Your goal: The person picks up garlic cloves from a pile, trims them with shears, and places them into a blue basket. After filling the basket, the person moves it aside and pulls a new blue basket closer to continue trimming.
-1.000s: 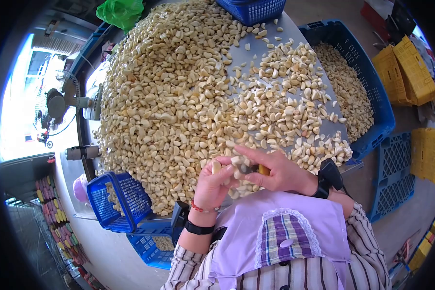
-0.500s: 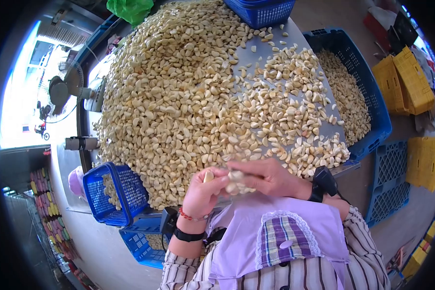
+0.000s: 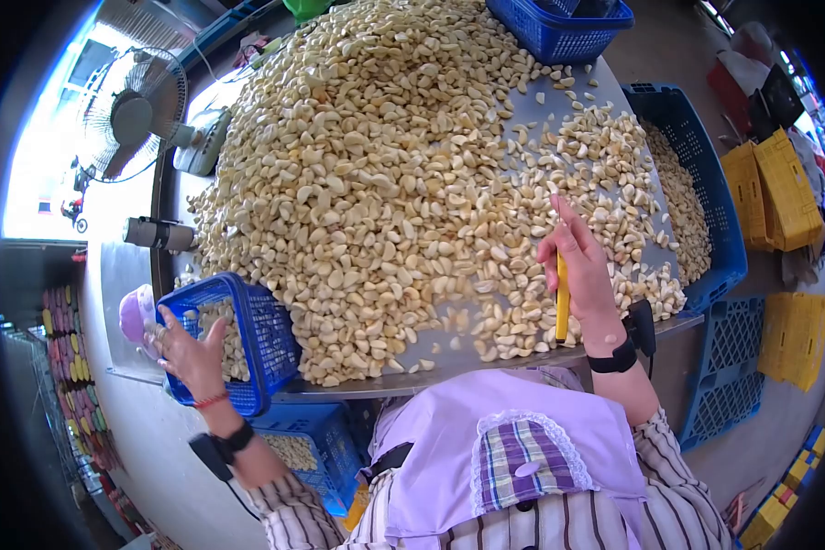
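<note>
Peeled garlic cloves (image 3: 367, 192) lie in a big heap on the metal table (image 3: 412, 374). My left hand (image 3: 191, 353) has its fingers spread over the small blue basket (image 3: 270, 339) at the left, which contains cloves. Above the cloves at the right, my right hand (image 3: 579, 266) is closed around a yellow-handled tool (image 3: 562, 298), probably a knife; its upper end is hard to make out.
A fan (image 3: 133, 119) and a metal cylinder (image 3: 159, 235) are at the left. Another blue basket (image 3: 564, 37) sits at the table's far edge. A large blue crate (image 3: 720, 211) of cloves is to the right, and a lower crate (image 3: 325, 449) is beneath the table edge.
My hands have parted: the left moved to the small basket and opened, the right moved right and up. The yellow tool now shows in my right hand. The view has shifted slightly.
</note>
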Available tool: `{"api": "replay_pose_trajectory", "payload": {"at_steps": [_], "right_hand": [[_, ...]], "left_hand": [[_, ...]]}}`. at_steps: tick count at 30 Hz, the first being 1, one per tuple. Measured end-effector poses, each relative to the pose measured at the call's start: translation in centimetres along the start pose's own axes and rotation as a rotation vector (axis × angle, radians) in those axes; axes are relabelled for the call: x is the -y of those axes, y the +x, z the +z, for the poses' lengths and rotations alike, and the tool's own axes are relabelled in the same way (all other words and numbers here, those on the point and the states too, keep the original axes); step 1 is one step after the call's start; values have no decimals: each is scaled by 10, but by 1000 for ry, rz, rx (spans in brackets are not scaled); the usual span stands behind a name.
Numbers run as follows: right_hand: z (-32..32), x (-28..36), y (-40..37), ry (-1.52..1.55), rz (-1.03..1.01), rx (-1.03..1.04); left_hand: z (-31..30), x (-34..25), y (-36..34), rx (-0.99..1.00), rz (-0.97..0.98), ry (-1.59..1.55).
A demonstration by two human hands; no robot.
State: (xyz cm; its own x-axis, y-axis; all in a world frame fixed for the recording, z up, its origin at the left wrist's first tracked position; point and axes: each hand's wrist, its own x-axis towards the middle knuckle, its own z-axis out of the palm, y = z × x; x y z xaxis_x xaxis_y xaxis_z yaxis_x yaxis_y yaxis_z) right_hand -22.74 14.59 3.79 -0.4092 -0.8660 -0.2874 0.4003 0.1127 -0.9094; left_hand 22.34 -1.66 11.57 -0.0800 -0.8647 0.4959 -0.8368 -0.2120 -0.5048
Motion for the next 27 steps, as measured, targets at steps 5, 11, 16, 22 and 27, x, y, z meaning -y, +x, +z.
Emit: {"api": "replay_pose_trajectory", "payload": {"at_steps": [5,11,16,22,27], "right_hand": [[27,-18,-5,-1,32,-138],[36,-15,-25,-84,32,-175],[14,-11,-29,-58,76,-177],[3,-1,-17,-22,117,-200],[-13,0,-22,15,123,-137]], "left_hand": [[-70,-110,-32,95,466,-1113],[-41,-229,-87,483,943,-1222],[-24,-227,-72,1469,513,-1922],[-30,-240,-62,1346,122,-2187],[-21,-285,-76,316,748,-1433]]}}
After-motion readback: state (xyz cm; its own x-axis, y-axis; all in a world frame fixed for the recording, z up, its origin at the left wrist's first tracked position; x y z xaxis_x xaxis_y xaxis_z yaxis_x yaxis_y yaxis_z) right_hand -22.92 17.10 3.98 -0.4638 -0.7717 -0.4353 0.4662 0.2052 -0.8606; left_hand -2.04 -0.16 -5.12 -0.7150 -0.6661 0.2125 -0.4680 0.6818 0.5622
